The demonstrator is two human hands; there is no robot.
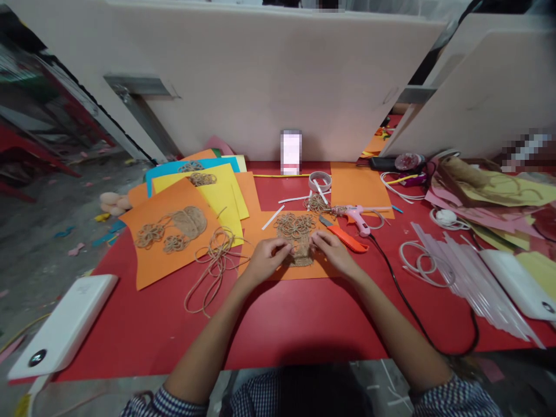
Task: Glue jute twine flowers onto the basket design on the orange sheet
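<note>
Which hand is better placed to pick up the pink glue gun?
Right, probably. The right hand sits on the jute twine motif on the side toward the pink hot glue gun, close to it. The left hand is on the motif's far side.

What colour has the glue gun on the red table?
The hot glue gun is pink; it shows best in the head view.
</note>
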